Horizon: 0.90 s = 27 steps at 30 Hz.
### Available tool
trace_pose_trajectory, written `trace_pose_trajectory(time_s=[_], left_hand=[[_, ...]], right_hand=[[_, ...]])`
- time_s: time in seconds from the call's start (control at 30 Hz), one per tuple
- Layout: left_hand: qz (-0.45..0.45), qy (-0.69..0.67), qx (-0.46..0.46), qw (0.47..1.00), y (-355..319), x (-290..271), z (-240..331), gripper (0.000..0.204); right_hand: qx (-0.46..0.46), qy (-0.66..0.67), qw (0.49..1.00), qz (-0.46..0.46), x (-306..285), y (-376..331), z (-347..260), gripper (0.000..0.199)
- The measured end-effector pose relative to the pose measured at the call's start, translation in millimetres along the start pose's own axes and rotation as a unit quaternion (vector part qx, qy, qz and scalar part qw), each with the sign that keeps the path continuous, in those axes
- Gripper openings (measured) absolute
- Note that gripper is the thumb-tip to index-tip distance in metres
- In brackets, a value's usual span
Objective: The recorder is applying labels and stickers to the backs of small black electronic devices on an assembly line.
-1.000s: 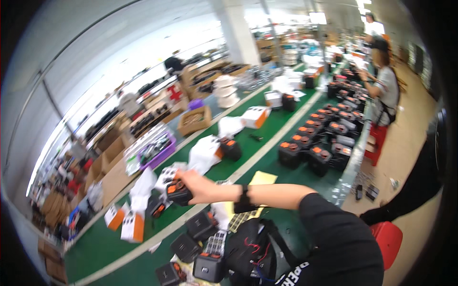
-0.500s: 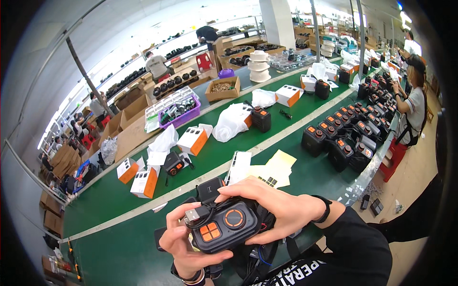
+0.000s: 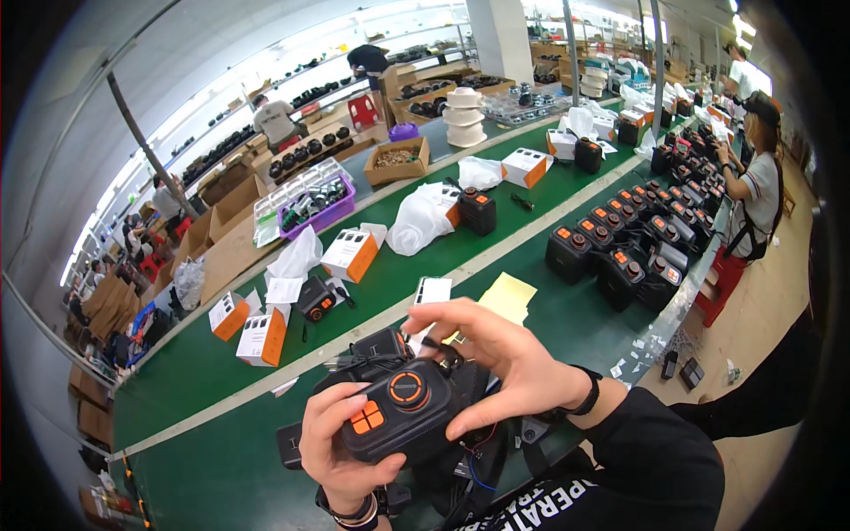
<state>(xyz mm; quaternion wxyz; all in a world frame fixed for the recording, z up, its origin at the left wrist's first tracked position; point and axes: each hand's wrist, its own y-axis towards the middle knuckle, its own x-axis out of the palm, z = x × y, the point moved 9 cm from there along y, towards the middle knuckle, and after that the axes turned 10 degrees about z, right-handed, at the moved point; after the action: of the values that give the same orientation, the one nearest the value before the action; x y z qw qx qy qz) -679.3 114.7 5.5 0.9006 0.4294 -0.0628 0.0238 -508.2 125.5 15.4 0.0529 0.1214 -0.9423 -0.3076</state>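
Note:
My left hand (image 3: 329, 447) is wrapped round a black boxy device (image 3: 403, 429), tilted so its face shows an orange four-part button pad and an orange-ringed round knob. My right hand (image 3: 527, 367) arches over the far right side of it, thumb against the device's edge. Its fingers curl at a short black cable (image 3: 450, 354) behind the knob; the fingertips' exact grip is partly hidden. More black devices (image 3: 379, 343) and cords lie just behind and beneath my hands. Yellow sheets (image 3: 506, 299) and a white printed sheet (image 3: 432, 290) lie beyond.
Rows of similar black devices (image 3: 611, 221) stand to the right on the green bench (image 3: 212, 442). Across a pale strip are white-and-orange boxes (image 3: 352, 255), plastic bags (image 3: 425, 219) and a purple basket (image 3: 317, 212). A co-worker (image 3: 757, 168) is at the right.
The device has turned and lowered slightly in my left hand. The cable with a metal USB plug, earlier across its face, is now back behind it near my right fingers. The view has shifted slightly.

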Motion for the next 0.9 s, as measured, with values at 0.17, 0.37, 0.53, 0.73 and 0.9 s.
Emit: trace_pose_trajectory(time_s=[0.17,0.37,0.53,0.73,0.9], left_hand=[[0.016,0.109,0.060,0.992,0,-5,4,0.053],[0.072,0.081,0.030,0.994,0,-8,-5,0.056],[0.142,0.077,-0.047,0.986,1,-29,-28,0.055],[0.197,-0.023,-0.168,0.966,7,-31,-46,0.039],[0.204,-0.061,-0.192,0.958,2,-42,-51,0.038]], right_hand=[[-0.062,-0.116,0.990,0.051,-12,-1,-21,0.077],[-0.042,-0.053,0.996,0.066,-21,2,-17,0.058],[0.019,0.080,0.986,0.146,-37,5,-4,0.034],[-0.075,0.016,0.964,0.256,-67,1,-11,0.021],[-0.001,-0.026,0.985,0.168,-37,7,12,0.019]])
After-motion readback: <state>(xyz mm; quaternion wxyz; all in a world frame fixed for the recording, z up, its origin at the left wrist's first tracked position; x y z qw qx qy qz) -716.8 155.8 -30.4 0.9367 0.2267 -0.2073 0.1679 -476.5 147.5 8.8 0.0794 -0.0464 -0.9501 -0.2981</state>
